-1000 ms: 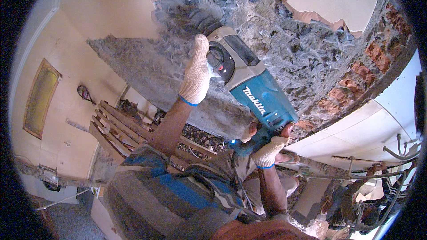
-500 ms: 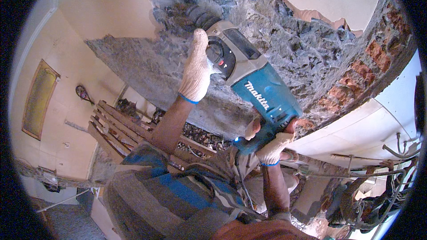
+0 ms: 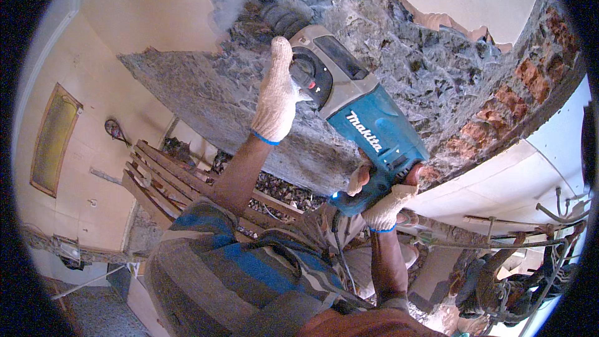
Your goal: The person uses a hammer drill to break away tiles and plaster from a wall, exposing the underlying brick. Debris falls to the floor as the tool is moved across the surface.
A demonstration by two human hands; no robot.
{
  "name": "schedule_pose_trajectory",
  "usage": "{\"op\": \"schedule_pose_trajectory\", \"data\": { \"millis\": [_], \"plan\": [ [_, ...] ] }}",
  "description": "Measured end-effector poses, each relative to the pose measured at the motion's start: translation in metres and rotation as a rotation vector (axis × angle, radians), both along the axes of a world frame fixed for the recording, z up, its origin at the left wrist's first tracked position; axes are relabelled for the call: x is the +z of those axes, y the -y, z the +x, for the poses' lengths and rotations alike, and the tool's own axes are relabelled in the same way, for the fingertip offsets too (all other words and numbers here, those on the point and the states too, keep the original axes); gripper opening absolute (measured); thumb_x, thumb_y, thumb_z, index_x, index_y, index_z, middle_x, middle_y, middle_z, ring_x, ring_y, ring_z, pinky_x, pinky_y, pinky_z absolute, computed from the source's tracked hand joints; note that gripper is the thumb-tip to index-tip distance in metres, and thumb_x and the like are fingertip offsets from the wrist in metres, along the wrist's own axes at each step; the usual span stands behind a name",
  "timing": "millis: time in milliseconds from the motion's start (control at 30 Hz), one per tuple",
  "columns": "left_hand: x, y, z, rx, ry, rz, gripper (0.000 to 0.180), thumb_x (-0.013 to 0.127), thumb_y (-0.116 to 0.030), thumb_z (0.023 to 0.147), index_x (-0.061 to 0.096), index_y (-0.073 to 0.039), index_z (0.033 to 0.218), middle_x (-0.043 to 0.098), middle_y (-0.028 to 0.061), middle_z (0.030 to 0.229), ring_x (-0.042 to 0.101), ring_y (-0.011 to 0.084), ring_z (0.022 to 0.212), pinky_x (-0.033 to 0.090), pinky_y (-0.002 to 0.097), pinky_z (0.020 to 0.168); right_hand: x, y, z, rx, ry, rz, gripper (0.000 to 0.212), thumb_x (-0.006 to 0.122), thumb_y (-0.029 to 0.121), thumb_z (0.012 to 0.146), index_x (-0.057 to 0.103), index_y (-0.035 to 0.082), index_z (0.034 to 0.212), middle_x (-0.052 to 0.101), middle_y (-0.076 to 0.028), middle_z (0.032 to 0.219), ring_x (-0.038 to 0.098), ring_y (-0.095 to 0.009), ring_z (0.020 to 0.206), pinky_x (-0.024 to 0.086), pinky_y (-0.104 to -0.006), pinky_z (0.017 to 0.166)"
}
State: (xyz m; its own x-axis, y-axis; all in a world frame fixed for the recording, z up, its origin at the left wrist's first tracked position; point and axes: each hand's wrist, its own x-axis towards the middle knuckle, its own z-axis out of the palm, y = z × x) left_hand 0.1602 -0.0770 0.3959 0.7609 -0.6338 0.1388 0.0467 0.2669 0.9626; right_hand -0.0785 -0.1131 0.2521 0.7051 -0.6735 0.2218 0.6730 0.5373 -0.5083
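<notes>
One teal rotary hammer (image 3: 394, 126) sits at two o'clock from centre, pointing toward eleven. Your gloved right hand (image 3: 390, 207) curls its fingers around the single rear handle (image 3: 354, 203); your gloved left hand (image 3: 274, 103) meets its front, fingers hidden, grip impossible to tell.

Smooth plastic drill (image 3: 390, 126), rough wall (image 3: 393, 40)

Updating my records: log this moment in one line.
left hand: at front of power tool; right hand: gripping rear handle; wall: chipped; dust: at wall

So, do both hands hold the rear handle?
No, the right hand grips that handle, but the left hand is at the front of the tool.
</notes>
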Motion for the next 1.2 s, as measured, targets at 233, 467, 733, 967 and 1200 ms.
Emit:
{"op": "schedule_pose_trajectory", "data": {
  "millis": [233,467,733,967,1200],
  "plan": [
    [-0.003,0.004,0.003,0.057,0.029,0.016,0.077,0.051,-0.076,0.101,0.064,-0.007,0.134,0.06,-0.0005,0.099,0.058,0.0124,0.084,0.052,0.0284,0.076,0.005,-0.002,0.005,-0.239,-0.137,0.173,0.087,0.036,0.082,0.099,0.059,0.003,0.128,0.07,-0.019,0.099,0.068,-0.033,0.081,0.057,-0.0461,0.075],
    [0.011,-0.002,-0.006,0.102,0.028,0.021,0.076,0.051,-0.074,0.102,0.064,-0.007,0.135,0.06,-0.0009,0.097,0.058,0.012,0.082,0.052,0.0285,0.074,0.009,-0.008,0.009,-0.219,-0.112,0.067,0.1,0.039,0.087,0.094,0.061,-0.005,0.125,0.064,-0.015,0.08,0.061,-0.029,0.063,0.052,-0.0402,0.059],
    [0.009,0.003,0.001,-0.091,-0.144,-0.105,0.072,0.051,-0.072,0.103,0.065,-0.009,0.134,0.064,-0.0002,0.096,0.059,0.0128,0.079,0.054,0.0297,0.074,0.013,-0.007,0.011,-0.192,-0.151,0.152,0.095,0.041,0.084,0.096,0.059,-0.002,0.132,0.068,-0.017,0.097,0.065,-0.031,0.079,0.055,-0.0434,0.074],
    [0.023,-0.006,0.004,-0.1,-0.101,-0.156,0.065,0.052,-0.07,0.103,0.069,-0.012,0.128,0.07,0.0004,0.105,0.065,0.0145,0.087,0.054,0.03,0.076,0.035,-0.019,0.01,-0.085,-0.117,0.03,0.104,0.038,0.09,0.093,0.062,-0.007,0.122,0.066,-0.015,0.081,0.062,-0.029,0.066,0.052,-0.0392,0.063],
    [0.038,-0.028,-0.008,-0.079,-0.089,-0.236,0.07,0.053,-0.07,0.103,0.065,-0.009,0.135,0.072,0.0055,0.119,0.068,0.0173,0.11,0.056,0.0367,0.096,0.036,-0.054,0.018,-0.04,-0.105,-0.028,0.103,0.042,0.095,0.086,0.062,0.0,0.12,0.072,-0.018,0.097,0.069,-0.031,0.081,0.055,-0.0417,0.071]
  ]
}}
